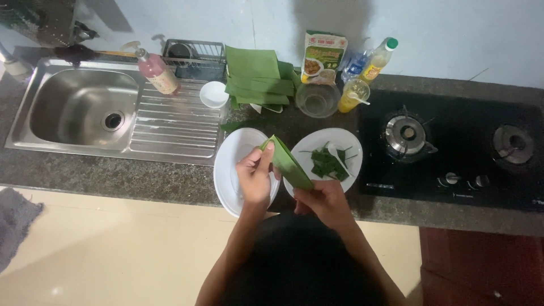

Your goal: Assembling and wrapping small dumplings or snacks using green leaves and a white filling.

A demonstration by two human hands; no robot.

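Observation:
Both hands hold one folded green leaf strip over the counter edge. My left hand pinches its upper end, above an empty white plate. My right hand grips the lower end, in front of a second white plate that carries small green leaf scraps. A stack of folded green leaves lies at the back of the counter.
A steel sink with a drainboard sits left, a pink soap bottle and small white bowl beside it. A glass bowl, a carton and bottles stand at the back. A black gas hob fills the right.

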